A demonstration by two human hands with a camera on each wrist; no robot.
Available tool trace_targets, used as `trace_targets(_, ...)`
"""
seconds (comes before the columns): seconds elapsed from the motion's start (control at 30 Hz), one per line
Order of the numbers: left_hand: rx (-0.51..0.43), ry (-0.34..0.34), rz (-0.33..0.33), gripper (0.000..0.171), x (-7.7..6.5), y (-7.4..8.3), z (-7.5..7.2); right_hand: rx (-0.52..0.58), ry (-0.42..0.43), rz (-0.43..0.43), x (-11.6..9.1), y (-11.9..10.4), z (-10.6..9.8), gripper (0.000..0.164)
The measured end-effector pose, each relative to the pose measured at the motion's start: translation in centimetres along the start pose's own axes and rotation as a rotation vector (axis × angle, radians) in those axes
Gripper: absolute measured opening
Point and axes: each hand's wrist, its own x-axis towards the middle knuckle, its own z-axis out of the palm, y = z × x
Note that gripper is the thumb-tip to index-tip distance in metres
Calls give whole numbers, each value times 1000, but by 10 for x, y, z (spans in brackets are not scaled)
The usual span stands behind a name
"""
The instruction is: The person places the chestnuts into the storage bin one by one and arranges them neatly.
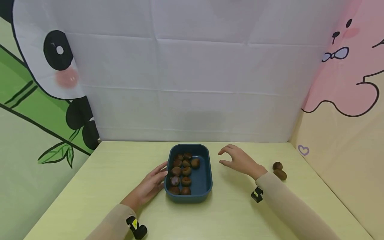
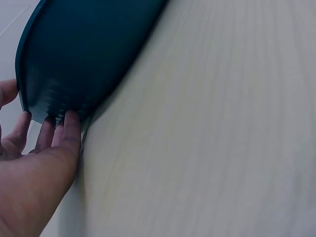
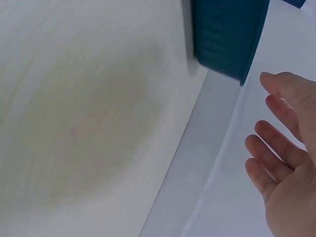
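Note:
A dark blue rectangular tray (image 1: 201,178) stands in the middle of the table, with several brown chestnuts (image 1: 186,171) grouped along its left side and far end. My left hand (image 1: 149,186) rests its fingertips against the tray's left wall, the fingers fairly straight. In the left wrist view, the fingertips (image 2: 72,121) touch the outside of the wall and the thumb is up at the rim. To the right of the tray, my right hand (image 1: 241,161) hovers apart from it, thumb and fingers spread with nothing between them.
Two loose chestnuts (image 1: 279,170) lie on the pale wooden table (image 1: 240,216) beyond my right wrist. A white cloth wall (image 1: 195,66) closes off the far edge. Printed panels with cartoon animals flank the table on the left and right.

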Motion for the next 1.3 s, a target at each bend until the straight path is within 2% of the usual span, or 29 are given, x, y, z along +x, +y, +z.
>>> trace_targets(0.17,3,3,2,64,0,0,0,-4,19,52,-24,18,-14,29)
trace_targets(0.43,-3,0,-4,65,-1,0,1,-6,38,197,-76,50,-41,23)
trace_targets(0.6,-6,5,-8,65,-1,0,1,-45,56,228,-106,67,-56,24)
trace_targets(0.73,-1,8,-7,65,0,0,1,-65,51,253,-126,80,-59,24)
trace_targets(1.0,-4,10,-2,65,1,-1,0,-29,52,336,-149,98,-60,24)
trace_targets(1.13,-10,4,-3,65,0,-2,0,-2,-1,375,-156,102,-61,27)
trace_targets(1.3,-15,10,2,64,1,-2,-1,54,-52,446,-162,105,-62,40)
